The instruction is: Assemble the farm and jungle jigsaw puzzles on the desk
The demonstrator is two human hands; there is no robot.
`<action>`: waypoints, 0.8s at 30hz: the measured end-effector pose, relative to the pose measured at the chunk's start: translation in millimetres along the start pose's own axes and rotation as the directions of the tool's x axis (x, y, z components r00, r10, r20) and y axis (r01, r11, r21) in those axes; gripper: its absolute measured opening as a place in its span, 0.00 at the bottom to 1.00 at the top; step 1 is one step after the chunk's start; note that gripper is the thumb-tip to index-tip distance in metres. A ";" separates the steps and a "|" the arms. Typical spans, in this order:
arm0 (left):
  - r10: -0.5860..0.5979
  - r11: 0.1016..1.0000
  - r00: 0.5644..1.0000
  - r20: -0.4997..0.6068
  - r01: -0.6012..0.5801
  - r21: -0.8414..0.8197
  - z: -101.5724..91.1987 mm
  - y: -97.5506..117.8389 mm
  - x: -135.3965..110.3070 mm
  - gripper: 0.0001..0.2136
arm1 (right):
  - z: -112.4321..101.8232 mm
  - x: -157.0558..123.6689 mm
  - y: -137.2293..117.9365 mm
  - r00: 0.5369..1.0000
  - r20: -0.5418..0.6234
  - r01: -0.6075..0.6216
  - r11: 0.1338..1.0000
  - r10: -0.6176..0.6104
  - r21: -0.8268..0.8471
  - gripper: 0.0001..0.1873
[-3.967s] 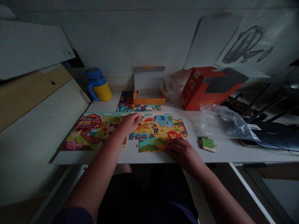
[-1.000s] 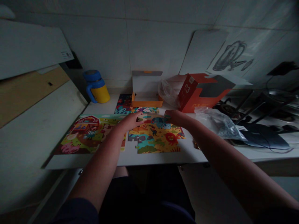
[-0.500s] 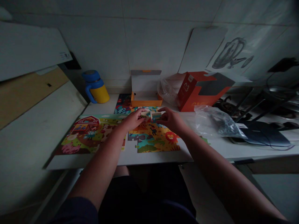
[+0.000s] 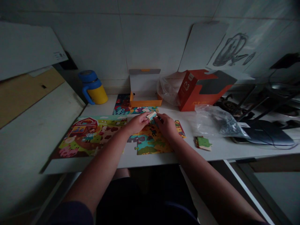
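Observation:
A partly built animal jigsaw [image 4: 150, 142] lies on the white table [image 4: 145, 157] in front of me. My left hand [image 4: 135, 123] pinches a small puzzle piece [image 4: 151, 115] just above the jigsaw's far edge. My right hand [image 4: 167, 126] rests on the jigsaw right beside it, fingers curled and touching the same piece. A finished farm jigsaw [image 4: 90, 136] lies to the left. A few loose green pieces [image 4: 202, 143] sit to the right.
An open orange box [image 4: 144, 89] stands on a third jigsaw [image 4: 126, 107] at the back. A yellow mug with a blue lid [image 4: 93, 87] is back left. A red carton [image 4: 201, 89], two plastic bags [image 4: 219, 122] and dark cables fill the right.
My right hand came up from the jigsaw's near edge to its far edge. Both hands lifted pieces there and have now drawn together lower, over one piece. The view shifted slightly.

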State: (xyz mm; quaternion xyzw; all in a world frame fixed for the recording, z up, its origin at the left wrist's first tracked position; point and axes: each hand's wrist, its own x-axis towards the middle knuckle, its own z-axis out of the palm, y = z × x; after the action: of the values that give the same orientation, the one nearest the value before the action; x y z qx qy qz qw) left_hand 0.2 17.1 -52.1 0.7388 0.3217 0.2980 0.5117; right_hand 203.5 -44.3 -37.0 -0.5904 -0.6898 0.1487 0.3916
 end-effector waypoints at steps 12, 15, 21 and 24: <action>0.006 0.993 1.000 0.014 -0.004 -0.115 4.1 8.6 -8.3 0.37 | 5.3 -1.5 3.7 0.997 0.025 0.074 0.997 -0.075 0.030 0.21; 0.012 0.988 1.000 0.013 -0.010 -0.156 0.1 7.6 -8.5 0.35 | 3.6 -3.4 2.3 0.997 0.026 0.073 0.993 -0.076 0.093 0.23; 0.064 0.992 0.986 -0.154 -0.080 -0.095 -2.0 1.5 -5.9 0.33 | 10.1 -0.1 12.2 0.993 0.046 -0.121 0.918 0.112 0.377 0.24; 0.086 0.993 0.978 -0.189 -0.100 -0.064 -0.1 1.9 -6.3 0.33 | 12.1 3.1 17.4 0.990 0.085 -0.139 0.859 0.111 0.493 0.21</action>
State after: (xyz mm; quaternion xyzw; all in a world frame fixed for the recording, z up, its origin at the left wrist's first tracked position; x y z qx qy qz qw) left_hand -3.4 11.8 -50.9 0.7026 0.3221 0.4010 0.4918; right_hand 207.1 -33.8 -55.4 -0.5090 -0.5986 0.3622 0.5014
